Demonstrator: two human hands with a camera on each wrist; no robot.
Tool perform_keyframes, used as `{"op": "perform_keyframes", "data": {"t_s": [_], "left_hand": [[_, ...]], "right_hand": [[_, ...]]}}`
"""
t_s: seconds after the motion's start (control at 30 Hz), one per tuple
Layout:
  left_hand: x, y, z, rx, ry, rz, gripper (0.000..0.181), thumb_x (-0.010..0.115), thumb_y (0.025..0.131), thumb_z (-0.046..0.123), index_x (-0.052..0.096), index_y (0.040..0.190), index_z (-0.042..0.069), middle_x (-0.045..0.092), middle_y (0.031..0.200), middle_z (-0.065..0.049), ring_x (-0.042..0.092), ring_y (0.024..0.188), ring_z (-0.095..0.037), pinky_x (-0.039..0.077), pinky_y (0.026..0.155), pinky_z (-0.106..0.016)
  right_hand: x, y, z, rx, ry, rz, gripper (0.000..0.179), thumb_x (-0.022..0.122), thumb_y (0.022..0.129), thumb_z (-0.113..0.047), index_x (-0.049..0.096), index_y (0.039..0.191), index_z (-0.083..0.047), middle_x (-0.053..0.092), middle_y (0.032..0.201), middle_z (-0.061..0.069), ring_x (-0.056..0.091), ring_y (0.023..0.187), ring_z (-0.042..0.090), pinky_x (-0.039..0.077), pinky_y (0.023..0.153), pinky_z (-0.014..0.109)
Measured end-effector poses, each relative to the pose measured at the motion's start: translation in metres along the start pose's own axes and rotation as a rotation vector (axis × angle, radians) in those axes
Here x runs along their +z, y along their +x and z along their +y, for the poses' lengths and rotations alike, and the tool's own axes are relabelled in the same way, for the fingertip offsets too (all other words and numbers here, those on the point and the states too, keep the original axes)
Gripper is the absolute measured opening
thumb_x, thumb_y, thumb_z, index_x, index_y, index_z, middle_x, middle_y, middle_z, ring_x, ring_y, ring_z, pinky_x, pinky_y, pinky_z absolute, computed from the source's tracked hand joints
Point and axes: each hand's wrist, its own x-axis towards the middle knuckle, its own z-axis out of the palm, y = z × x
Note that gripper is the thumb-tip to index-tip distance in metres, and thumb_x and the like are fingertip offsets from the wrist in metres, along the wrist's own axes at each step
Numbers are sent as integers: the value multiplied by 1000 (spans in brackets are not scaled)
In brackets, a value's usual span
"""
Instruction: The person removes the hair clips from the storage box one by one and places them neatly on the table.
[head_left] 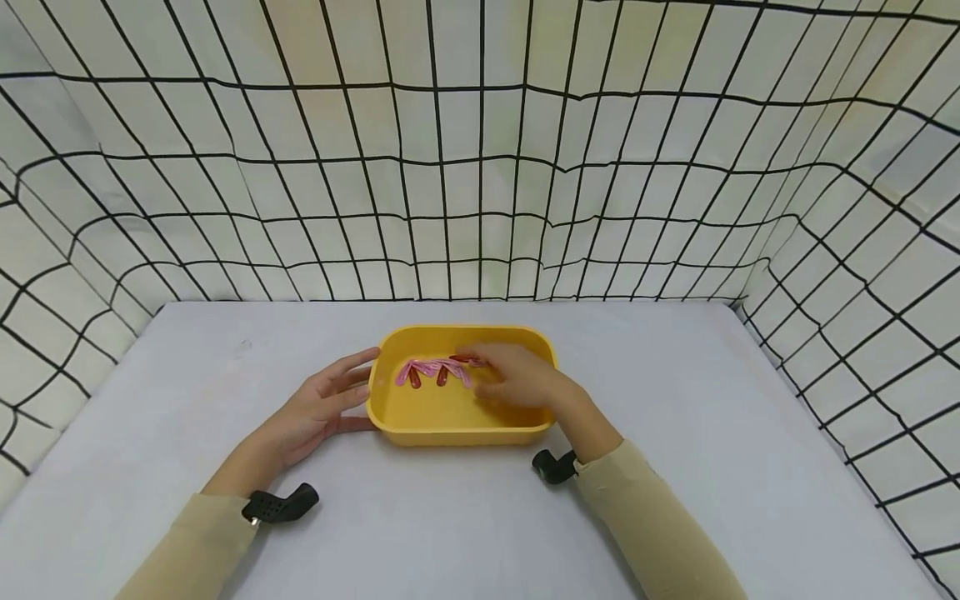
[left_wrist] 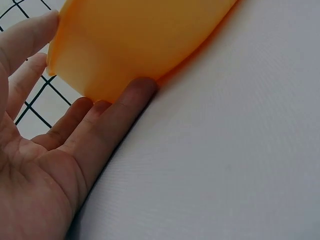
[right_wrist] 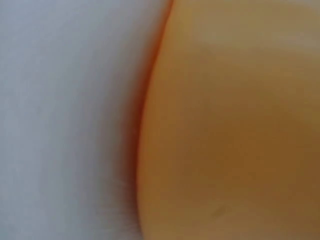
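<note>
A yellow plastic tray (head_left: 461,436) with rounded corners sits on the white table. Inside it lie glossy pink strips (head_left: 427,367) and small dark red drop-shaped pieces (head_left: 415,378), whose kind I cannot make out. My left hand (head_left: 318,408) rests against the tray's left end, fingers spread; in the left wrist view its fingers (left_wrist: 135,95) touch the outer wall. My right hand (head_left: 517,375) reaches into the tray's right half, thumb apart from the fingers, fingertips at another red and pink piece they partly cover. The right wrist view has only the blurred tray wall (right_wrist: 225,125).
White table (head_left: 435,533) surrounds the tray. Black grid netting (head_left: 480,158) over a pale backing rises at the back and both sides. A black wrist-worn device (head_left: 281,504) is on the left wrist, and another black device (head_left: 553,467) on the right.
</note>
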Motion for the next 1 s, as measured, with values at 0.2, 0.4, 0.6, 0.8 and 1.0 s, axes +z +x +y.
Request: {"op": "perform_keyframes", "data": {"t_s": [0.2, 0.4, 0.6, 0.8, 1.0], "left_hand": [[-2, -2, 0, 0, -1, -6, 58, 52, 105, 13, 29, 158, 20, 23, 161, -20, 58, 125, -21, 56, 93, -50], [-1, -2, 0, -6, 4, -2, 59, 53, 104, 14, 28, 157, 21, 23, 161, -20, 58, 125, -21, 56, 93, -50], [-1, -1, 1, 2, 17, -20, 58, 53, 104, 13, 31, 157, 18, 23, 161, -20, 57, 125, -18, 56, 95, -47], [-1, 0, 0, 18, 7, -80, 62, 54, 100, 1, 29, 157, 9, 21, 161, -24, 55, 128, -16, 55, 98, -41], [4, -1, -1, 23, 16, -65, 65, 56, 99, 0, 28, 157, 8, 19, 161, -25, 54, 129, -15, 55, 97, -39]], "right_hand": [[2, 0, -3, -9, -57, 5, 56, 68, 91, -11, 53, 144, -17, 61, 136, 2, 54, 124, 19, 41, 112, 36], [4, -2, -9, 47, -143, 11, 36, 73, 88, -8, 70, 123, -19, 64, 98, -1, 55, 92, 15, 50, 86, 27], [-1, -5, -15, 86, -193, 11, 17, 74, 90, -13, 77, 106, -20, 65, 89, -7, 56, 85, 12, 50, 81, 25], [-1, -6, -16, 115, -246, 0, 13, 72, 91, -14, 78, 101, -22, 65, 88, -10, 56, 84, 11, 51, 83, 25], [-2, -7, -12, 88, -249, 14, 10, 72, 92, -16, 70, 84, -21, 59, 77, -8, 54, 79, 13, 46, 71, 25]]}}
